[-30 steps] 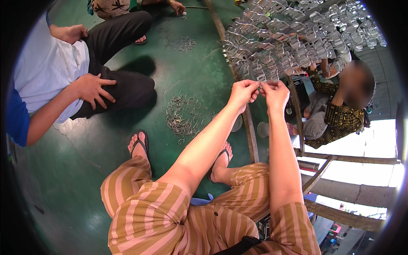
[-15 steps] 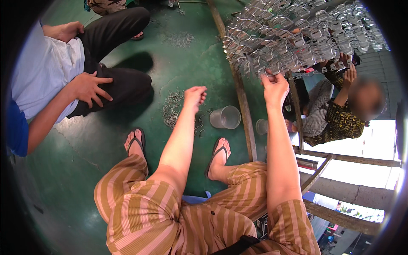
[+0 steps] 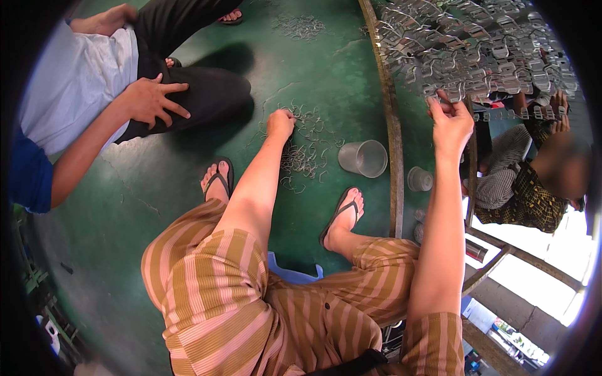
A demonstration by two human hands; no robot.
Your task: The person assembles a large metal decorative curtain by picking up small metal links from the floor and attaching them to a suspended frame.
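Observation:
My left hand [image 3: 280, 123] is closed, with its fingertips over a heap of bent wire hooks [image 3: 304, 158] on the green floor. What those fingers hold, if anything, is too small to make out. Raised at the right, my right hand [image 3: 451, 125] pinches at the lower edge of hanging rows of shiny metal clips [image 3: 476, 56]. Thumb and fingers meet on one small metal piece there, its exact shape partly hidden. Right of the heap, a clear plastic cup [image 3: 364, 158] lies tipped on its side.
A metal frame bar [image 3: 392, 125] runs beside the hanging rows. Beyond it is a smaller plastic cup [image 3: 419, 179]. At the left sits a person in dark trousers [image 3: 207, 94]; another person in a patterned top [image 3: 527, 194] works behind the rows. More hooks [image 3: 300, 27] lie farther off.
The view has shifted, so most things sit farther right. My left hand has lowered to the heap of hooks. My right hand stays up at the hanging rows' lower edge.

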